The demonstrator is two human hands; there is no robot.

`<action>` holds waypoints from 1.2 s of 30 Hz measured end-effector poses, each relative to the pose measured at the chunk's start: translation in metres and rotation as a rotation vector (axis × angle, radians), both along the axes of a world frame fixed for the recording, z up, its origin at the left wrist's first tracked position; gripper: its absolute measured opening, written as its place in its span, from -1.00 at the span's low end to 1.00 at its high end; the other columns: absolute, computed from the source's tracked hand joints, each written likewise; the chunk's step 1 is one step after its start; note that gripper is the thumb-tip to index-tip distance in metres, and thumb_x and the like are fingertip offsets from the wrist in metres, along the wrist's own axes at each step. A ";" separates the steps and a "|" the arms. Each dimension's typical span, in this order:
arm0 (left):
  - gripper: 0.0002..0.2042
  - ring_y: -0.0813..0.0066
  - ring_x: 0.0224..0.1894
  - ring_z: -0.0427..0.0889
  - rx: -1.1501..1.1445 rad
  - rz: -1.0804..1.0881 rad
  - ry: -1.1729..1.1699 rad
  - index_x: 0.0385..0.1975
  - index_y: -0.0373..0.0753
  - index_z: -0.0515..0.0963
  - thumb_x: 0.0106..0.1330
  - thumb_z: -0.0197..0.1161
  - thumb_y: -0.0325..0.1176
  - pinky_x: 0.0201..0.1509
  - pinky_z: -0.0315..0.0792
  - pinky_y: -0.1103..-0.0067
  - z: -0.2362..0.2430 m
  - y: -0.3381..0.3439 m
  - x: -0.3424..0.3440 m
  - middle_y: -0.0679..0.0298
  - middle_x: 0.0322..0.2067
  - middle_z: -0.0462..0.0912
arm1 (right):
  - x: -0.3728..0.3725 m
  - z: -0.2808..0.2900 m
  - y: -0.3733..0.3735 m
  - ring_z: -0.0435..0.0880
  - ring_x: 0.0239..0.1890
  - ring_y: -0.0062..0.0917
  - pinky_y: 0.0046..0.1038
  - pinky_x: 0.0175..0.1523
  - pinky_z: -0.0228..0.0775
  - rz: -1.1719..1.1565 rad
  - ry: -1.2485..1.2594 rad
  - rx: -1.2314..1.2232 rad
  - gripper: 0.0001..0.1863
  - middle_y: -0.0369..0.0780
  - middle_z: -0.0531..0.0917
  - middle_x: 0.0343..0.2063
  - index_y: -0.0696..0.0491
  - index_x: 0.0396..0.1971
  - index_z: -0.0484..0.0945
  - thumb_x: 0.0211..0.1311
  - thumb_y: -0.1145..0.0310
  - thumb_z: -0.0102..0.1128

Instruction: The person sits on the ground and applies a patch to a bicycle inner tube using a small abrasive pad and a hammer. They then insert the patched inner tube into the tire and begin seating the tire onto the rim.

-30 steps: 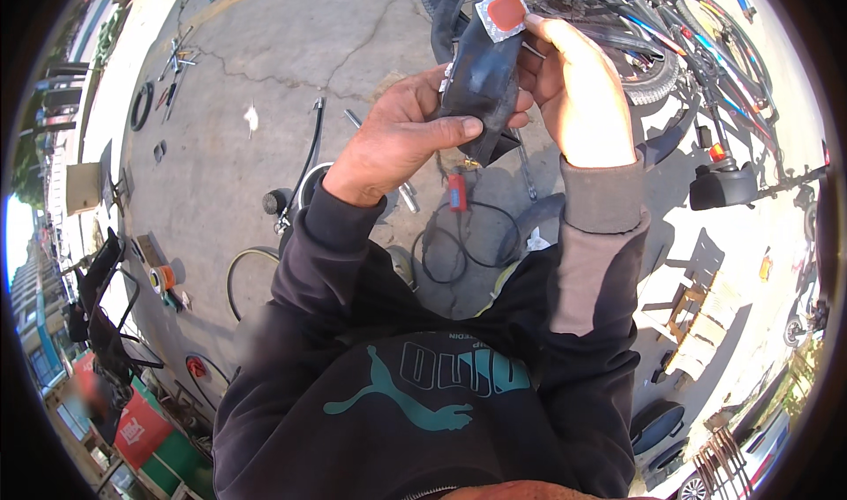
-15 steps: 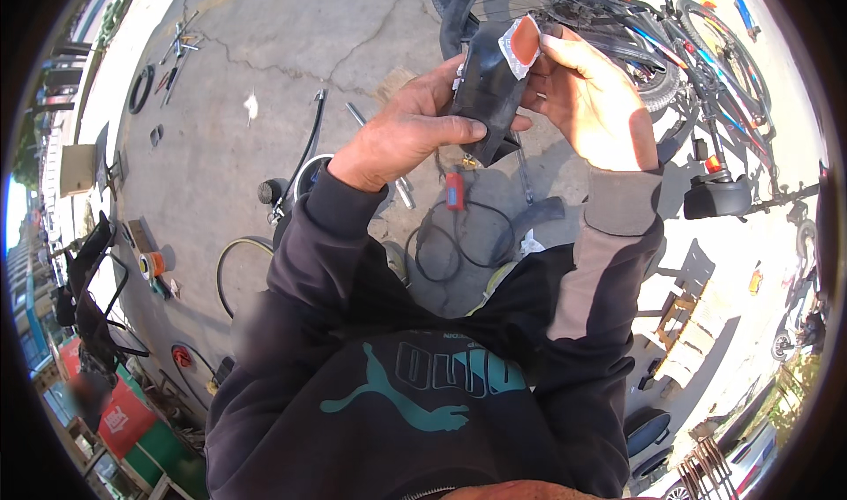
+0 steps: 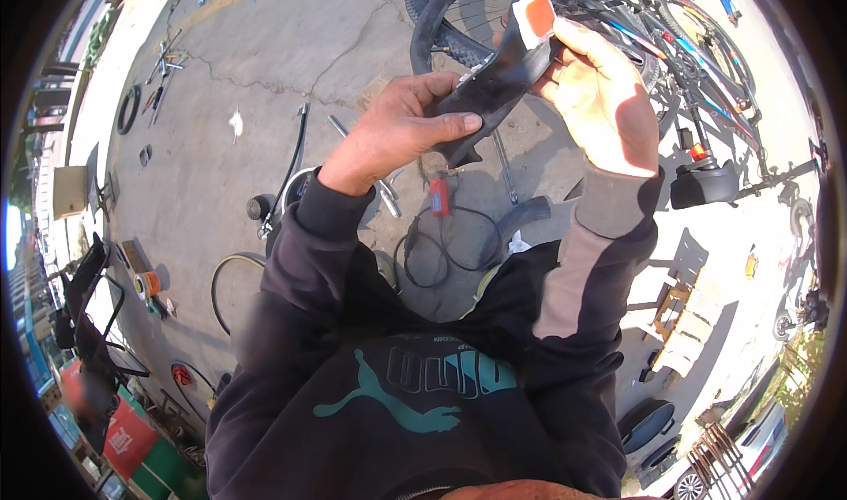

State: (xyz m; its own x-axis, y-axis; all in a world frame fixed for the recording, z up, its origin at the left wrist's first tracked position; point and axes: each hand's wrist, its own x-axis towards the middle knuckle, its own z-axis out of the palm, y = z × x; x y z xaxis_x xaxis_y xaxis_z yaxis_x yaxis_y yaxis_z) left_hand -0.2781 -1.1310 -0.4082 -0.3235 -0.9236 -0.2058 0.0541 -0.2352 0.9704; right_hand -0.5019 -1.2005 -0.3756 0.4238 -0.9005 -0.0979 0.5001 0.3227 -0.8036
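A black rubber inner tube stretches diagonally between my hands, its upper end bearing an orange patch on a white backing. My left hand grips the lower part, thumb pressed flat across the rubber. My right hand pinches the upper end beside the patch with thumb and fingertips; some of its fingers are hidden behind the tube. A red box-shaped device with a looped black cable lies on the ground below.
A bicycle lies at upper right, a loose tyre and scattered tools at left. A silver tube, black hose and cracked concrete are below and around my hands. A wooden slatted seat stands at right.
The patched end of the tube has shifted up and right with my right hand. The tube now slants more steeply rightward, showing a folded edge, while my left hand keeps its grip lower down.
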 end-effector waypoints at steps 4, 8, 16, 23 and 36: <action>-0.75 0.67 -0.15 0.55 -0.397 -0.031 -0.281 -0.01 -0.35 0.58 0.34 0.27 -0.47 -0.02 0.43 0.66 -0.001 -0.019 -0.021 0.39 -0.21 0.62 | -0.017 0.019 0.003 0.64 -0.04 -0.42 -0.32 0.14 0.45 -0.228 -0.018 -0.059 -0.71 -0.16 0.66 -0.11 0.22 0.00 0.54 0.46 0.33 0.06; -0.68 0.69 -0.09 0.50 -0.318 -0.105 0.030 0.01 -0.35 0.52 0.26 0.04 -0.63 0.02 0.37 0.67 0.022 -0.037 -0.053 0.43 -0.14 0.56 | -0.041 0.033 0.007 0.61 0.01 -0.39 -0.26 0.20 0.40 -0.270 -0.127 -0.028 -0.70 -0.14 0.63 -0.08 0.22 -0.01 0.52 0.45 0.30 0.08; -0.47 0.78 -0.29 0.57 -0.109 -0.245 0.207 0.22 -0.28 0.46 0.18 -0.02 -0.67 -0.22 0.42 0.80 0.027 -0.070 -0.077 0.41 -0.10 0.61 | -0.079 0.024 0.009 0.59 0.04 -0.35 -0.18 0.24 0.38 -0.409 -0.244 -0.038 -0.72 -0.13 0.62 -0.08 0.20 -0.04 0.53 0.38 0.35 0.16; -0.36 0.53 0.13 0.53 -0.074 -0.312 0.329 0.28 -0.35 0.40 0.10 0.35 -0.53 0.28 0.32 0.62 0.033 -0.056 -0.101 0.28 0.09 0.59 | -0.087 0.012 0.009 0.62 -0.02 -0.42 -0.26 0.16 0.45 -0.462 -0.253 0.066 -0.73 -0.15 0.64 -0.12 0.16 -0.07 0.56 0.38 0.29 0.17; -0.37 0.43 -0.17 0.66 0.037 -0.155 0.683 0.28 -0.35 0.33 0.13 0.32 -0.62 -0.13 0.60 0.48 0.023 -0.034 -0.102 0.16 -0.06 0.61 | -0.082 0.006 0.007 0.67 -0.04 -0.27 -0.20 0.18 0.50 -0.125 -0.317 0.131 -0.70 -0.14 0.66 -0.15 0.18 -0.05 0.56 0.42 0.27 0.10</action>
